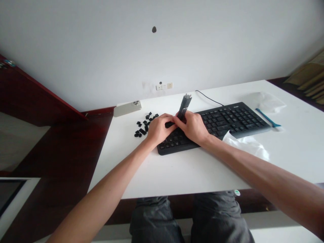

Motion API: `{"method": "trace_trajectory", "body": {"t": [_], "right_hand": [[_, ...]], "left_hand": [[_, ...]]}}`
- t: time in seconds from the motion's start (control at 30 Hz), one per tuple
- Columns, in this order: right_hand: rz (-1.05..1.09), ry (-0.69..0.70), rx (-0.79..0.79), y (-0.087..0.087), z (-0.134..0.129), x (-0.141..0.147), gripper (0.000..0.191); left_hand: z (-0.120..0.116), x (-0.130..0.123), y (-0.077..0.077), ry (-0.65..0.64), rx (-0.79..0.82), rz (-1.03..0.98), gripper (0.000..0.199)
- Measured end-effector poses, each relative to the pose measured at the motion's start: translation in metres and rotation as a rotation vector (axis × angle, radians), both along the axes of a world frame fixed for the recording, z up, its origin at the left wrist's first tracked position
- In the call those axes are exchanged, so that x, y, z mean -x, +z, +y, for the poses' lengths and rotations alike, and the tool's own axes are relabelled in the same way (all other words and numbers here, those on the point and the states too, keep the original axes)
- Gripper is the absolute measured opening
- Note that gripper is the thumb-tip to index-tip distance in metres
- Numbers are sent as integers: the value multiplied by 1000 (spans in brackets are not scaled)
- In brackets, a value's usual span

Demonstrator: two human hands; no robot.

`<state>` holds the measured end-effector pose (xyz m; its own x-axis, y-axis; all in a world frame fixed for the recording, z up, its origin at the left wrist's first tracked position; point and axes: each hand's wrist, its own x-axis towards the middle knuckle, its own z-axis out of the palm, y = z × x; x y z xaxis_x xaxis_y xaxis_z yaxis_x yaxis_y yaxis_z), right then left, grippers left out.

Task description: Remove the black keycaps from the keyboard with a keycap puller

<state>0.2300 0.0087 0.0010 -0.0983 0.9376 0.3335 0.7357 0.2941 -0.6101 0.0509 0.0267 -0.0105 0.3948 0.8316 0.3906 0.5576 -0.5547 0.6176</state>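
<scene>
A black computer keyboard (222, 118) lies slanted on the white table, with switches bared of keycaps at its near left end. My right hand (193, 126) is closed around a black stick-like tool (184, 104), which stands nearly upright over the keyboard's left part; its grey, notched end points up and its lower end is hidden by my fingers. My left hand (160, 128) is beside it, fingers and thumb curled together and meeting the right hand. What the left fingertips grip is hidden. Loose black keycaps (142, 131) lie scattered left of my left hand.
A phone (128, 108) lies face down at the table's back left. Crumpled white tissue (246, 145) touches the keyboard's near edge. To the right are a blue-handled brush (268, 118) and a clear plastic bag (270, 102). The keyboard cable (209, 97) runs over the back edge.
</scene>
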Motion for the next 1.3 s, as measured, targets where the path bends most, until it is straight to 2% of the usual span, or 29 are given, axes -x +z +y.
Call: {"method": "trace_trajectory", "body": {"t": [0.57,0.63,0.77,0.9,1.1,1.3], "right_hand": [[62,55,-144,-5,-3,-1,25],[129,-3,-187,-2,-1,-3,25],[258,-232,-290,7,11,-16,31],[261,-222,-265,10,18,-25,32],[271,-93,-103,12,11,-23,29],[314,3,-65,14,8,-24,22]], "left_hand": [[-3,0,1,-1,-70,1,5],[-2,1,-1,-7,-67,-5,4],[-2,0,-3,-28,-53,-43,2],[-3,-1,-1,-41,-51,-84,2],[11,15,5,110,-132,-23,4],[32,45,4,315,-28,68,3]]}}
